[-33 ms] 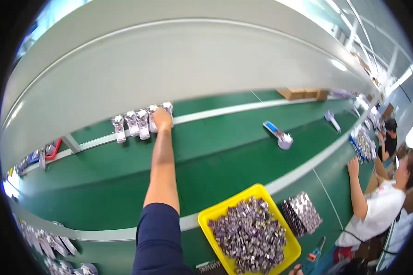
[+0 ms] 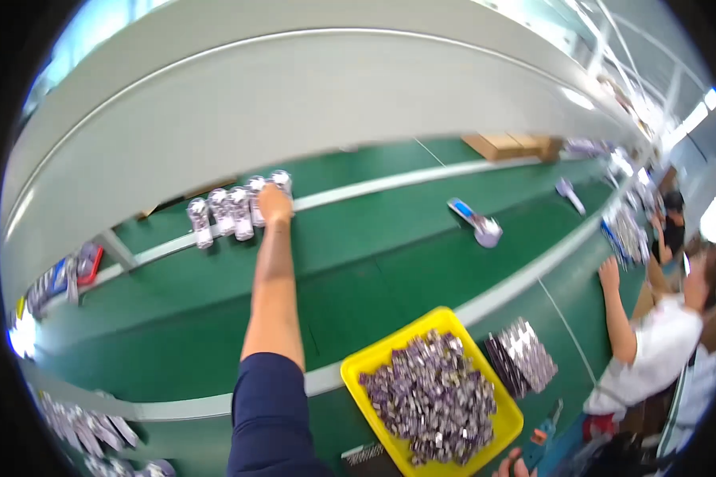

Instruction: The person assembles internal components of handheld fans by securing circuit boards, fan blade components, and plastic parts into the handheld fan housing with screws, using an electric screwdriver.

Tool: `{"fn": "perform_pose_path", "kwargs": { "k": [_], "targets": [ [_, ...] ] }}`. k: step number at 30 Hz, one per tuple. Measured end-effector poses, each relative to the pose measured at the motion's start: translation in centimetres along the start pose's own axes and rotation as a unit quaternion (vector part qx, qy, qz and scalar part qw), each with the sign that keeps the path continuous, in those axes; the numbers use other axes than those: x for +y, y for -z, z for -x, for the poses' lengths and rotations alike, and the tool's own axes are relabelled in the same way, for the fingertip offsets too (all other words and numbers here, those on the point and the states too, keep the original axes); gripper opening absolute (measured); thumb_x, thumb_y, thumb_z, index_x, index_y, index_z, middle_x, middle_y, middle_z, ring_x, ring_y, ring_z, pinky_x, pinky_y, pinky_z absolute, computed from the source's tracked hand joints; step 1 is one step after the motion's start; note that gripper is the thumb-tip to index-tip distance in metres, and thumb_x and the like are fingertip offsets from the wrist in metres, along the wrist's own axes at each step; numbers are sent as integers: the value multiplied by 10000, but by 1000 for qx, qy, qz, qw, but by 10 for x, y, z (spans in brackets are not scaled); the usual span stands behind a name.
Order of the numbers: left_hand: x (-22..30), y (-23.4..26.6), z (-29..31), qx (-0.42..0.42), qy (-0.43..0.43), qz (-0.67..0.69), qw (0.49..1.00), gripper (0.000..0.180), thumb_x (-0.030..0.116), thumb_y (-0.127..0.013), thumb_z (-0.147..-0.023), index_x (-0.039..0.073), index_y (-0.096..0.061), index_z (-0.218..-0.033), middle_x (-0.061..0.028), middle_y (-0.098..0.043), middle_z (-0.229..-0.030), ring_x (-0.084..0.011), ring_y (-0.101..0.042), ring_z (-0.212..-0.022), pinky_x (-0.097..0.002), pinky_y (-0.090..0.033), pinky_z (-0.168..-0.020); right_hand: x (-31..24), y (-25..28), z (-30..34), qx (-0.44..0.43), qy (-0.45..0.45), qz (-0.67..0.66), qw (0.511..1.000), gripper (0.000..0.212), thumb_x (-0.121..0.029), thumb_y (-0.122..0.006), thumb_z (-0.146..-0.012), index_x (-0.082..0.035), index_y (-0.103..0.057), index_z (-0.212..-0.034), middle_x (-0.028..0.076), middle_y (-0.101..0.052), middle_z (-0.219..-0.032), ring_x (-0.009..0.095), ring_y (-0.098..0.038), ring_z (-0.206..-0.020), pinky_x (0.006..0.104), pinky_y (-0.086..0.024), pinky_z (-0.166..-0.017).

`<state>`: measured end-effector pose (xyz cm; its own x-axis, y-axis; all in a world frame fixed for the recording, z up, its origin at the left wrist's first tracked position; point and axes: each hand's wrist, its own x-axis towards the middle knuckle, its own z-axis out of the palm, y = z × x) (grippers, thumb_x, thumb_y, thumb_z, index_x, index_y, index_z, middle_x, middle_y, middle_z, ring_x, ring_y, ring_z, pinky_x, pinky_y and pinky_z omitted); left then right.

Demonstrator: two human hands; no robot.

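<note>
My left hand (image 2: 275,204) reaches across the green line to a row of lilac pieces with round heads and handles (image 2: 241,213), along the far rail. Its fingers curl closed over the row's right end, next to a piece (image 2: 281,181). What they grip, if anything, is hidden. At the lower right edge, my right hand (image 2: 519,466) is partly in view, closed around a pointed hand tool (image 2: 542,439) with a blue-grey and orange body. Between the arms sits a yellow tray (image 2: 356,372), heaped with small dark, shiny parts (image 2: 433,397).
A stack of shiny strips (image 2: 523,358) lies right of the tray. Lilac pieces with handles (image 2: 484,229) lie on the line, more at lower left (image 2: 87,425). A grey panel (image 2: 334,95) overhangs the far side. A co-worker (image 2: 644,350) sits at right; cardboard boxes (image 2: 509,146) stand far back.
The whole view has shifted slightly, so the row and far boxes sit a little higher and farther left. More of my right hand shows. My left hand stays at the row.
</note>
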<state>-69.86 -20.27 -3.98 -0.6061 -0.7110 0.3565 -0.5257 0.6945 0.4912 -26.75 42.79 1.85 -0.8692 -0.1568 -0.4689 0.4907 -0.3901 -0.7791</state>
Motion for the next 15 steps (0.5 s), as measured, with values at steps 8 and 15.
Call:
{"fn": "perform_pose_path", "kwargs": {
  "k": [8,15],
  "targets": [
    [-31,239,239,-231,-291,105,922,372,129,-672,-867,28,-638,-1223,-163,-671,-1207,-300,-637,-1127,-401,-494,-952,51,0,-25,-152,29,-18,988,499,-391,-558,-979,-171,-338,-1370,129,-554,-867,206,-544,-545,353,-463,-506],
    [-54,434,492,-147,-246,101,953,240,87,-694,-856,26,-691,-1088,-146,-718,-1004,-263,-693,-930,-365,-526,-824,73,39,-32,-211,109,22,971,638,-636,-479,-942,-173,-411,-1377,22,-534,-687,136,-441,-429,277,-346,-359]
  ]
}}
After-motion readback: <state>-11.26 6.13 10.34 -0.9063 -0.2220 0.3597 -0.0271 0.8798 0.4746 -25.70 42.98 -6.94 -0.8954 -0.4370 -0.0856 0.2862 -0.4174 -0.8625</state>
